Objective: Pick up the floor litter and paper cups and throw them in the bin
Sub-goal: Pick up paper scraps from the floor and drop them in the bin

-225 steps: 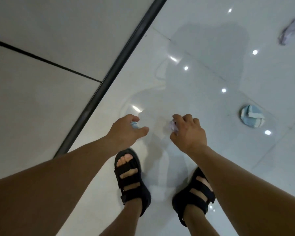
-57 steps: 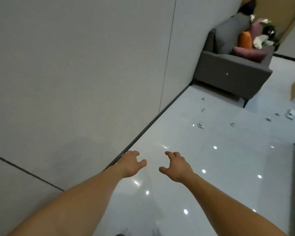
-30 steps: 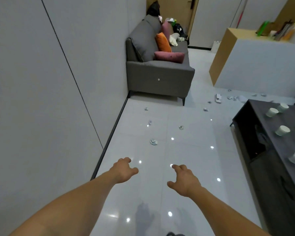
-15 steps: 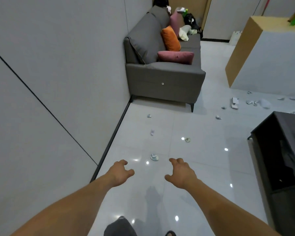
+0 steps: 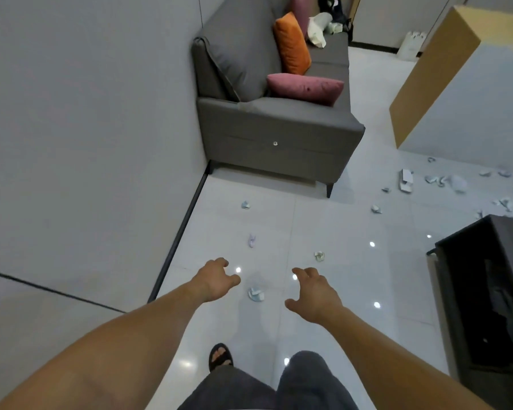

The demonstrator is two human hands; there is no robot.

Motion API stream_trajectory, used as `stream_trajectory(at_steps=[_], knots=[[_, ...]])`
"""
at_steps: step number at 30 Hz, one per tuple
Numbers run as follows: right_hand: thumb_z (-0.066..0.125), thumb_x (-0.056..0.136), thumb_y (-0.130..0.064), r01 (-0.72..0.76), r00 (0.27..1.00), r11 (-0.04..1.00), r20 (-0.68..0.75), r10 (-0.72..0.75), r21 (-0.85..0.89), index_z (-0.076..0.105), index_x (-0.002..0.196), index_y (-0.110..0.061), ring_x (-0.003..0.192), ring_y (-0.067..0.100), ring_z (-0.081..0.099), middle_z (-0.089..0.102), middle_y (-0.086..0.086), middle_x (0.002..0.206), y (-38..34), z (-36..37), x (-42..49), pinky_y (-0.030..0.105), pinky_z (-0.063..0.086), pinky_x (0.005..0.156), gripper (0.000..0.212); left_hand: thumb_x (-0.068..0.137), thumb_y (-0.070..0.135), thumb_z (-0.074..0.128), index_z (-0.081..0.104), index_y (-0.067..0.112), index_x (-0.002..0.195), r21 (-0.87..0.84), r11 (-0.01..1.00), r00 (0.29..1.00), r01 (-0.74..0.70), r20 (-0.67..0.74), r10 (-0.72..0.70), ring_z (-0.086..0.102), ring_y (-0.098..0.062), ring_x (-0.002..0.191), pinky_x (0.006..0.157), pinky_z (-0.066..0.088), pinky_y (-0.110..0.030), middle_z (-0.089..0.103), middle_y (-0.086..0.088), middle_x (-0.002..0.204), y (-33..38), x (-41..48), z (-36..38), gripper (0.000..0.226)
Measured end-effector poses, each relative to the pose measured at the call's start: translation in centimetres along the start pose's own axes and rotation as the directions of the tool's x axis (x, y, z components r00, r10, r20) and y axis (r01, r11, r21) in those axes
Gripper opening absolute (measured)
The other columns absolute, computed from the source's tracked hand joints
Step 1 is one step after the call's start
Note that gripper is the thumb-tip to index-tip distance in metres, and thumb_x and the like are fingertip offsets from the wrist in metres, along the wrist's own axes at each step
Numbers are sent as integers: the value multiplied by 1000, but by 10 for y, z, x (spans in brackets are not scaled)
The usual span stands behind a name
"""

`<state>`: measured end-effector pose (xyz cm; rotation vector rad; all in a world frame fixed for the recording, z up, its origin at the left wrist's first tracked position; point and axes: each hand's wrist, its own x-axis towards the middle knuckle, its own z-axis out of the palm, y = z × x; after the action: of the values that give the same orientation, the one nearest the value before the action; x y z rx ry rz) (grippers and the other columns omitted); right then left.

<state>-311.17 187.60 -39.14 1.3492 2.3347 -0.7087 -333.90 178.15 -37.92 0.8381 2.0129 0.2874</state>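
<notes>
Crumpled paper litter lies scattered on the glossy white floor. The nearest scrap [image 5: 256, 294] sits between my two outstretched hands. Farther off lie a pale twisted scrap [image 5: 251, 240], a crumpled ball [image 5: 319, 255] and another scrap [image 5: 245, 205] near the sofa. A larger scatter of litter [image 5: 406, 180] lies to the right, by the counter. My left hand [image 5: 215, 279] and my right hand [image 5: 313, 294] hover above the floor with loosely curled fingers, holding nothing. No bin is in view.
A grey sofa [image 5: 279, 134] with orange and pink cushions stands against the left wall [image 5: 86, 128]. A dark low cabinet [image 5: 486, 291] is at the right edge. A wood-sided counter [image 5: 462, 93] stands at the back right. My sandalled foot [image 5: 219, 355] steps forward.
I have walked forward along the wall: the sofa and the floor scraps are closer. The nearest scrap now lies between my hands. Both hands stay empty.
</notes>
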Motion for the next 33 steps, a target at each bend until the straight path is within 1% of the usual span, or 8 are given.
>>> stream_trajectory(at_steps=[5,9,17,21,22,26,30,33], knots=[[61,84,-48,18,996,1000,86,-20,19,21,151,-26,129,24,40,30,3,149,-4,-17,70,35,46,96,81,89,38,57,33,15,145,6,998,996,56,62,-56,46,-23,126,95,39,-28,36,-8,147,21,59,-23,65],[60,84,-46,70,982,997,174,-73,26,21,151,-26,129,26,39,29,3,150,7,-16,140,36,41,103,81,90,37,56,33,14,145,-24,985,982,173,74,-171,45,-23,127,97,38,-28,35,-8,148,28,115,-30,64],[57,84,-42,198,916,980,357,-183,-5,17,151,-26,138,27,26,21,-1,154,55,38,299,38,42,102,80,89,38,57,38,18,142,-76,925,921,372,152,-358,47,-18,124,99,36,-25,40,-1,144,23,252,25,59],[56,86,-42,212,893,977,407,-192,-2,14,152,-25,135,26,29,19,-1,154,74,118,378,36,44,99,79,86,34,58,51,11,128,-47,912,895,407,222,-388,57,-23,109,95,47,-35,56,-8,127,-14,355,79,49],[57,87,-43,216,886,976,421,-192,-11,14,152,-25,134,26,31,20,0,154,78,143,396,36,46,97,80,86,34,58,51,12,130,-40,912,891,409,234,-389,56,-22,110,96,47,-36,56,-8,127,-26,382,94,50],[60,87,-47,183,879,983,452,-150,-30,13,150,-24,130,25,34,21,2,152,97,260,452,37,49,93,82,90,40,56,36,19,144,-16,921,895,388,243,-373,46,-14,119,94,34,-21,38,-2,146,-84,489,152,61],[61,87,-48,144,879,988,466,-105,-47,13,148,-22,128,27,36,23,5,149,113,368,496,39,49,94,81,91,42,54,39,22,141,-39,920,901,390,225,-372,42,-18,128,94,30,-24,40,1,145,-144,568,208,56],[62,86,-48,146,886,986,455,-93,-83,11,147,-21,124,27,38,21,5,147,116,434,517,41,49,92,83,90,42,54,38,24,141,-39,922,889,385,285,-359,42,-16,128,95,31,-25,41,5,144,-186,593,244,56]])
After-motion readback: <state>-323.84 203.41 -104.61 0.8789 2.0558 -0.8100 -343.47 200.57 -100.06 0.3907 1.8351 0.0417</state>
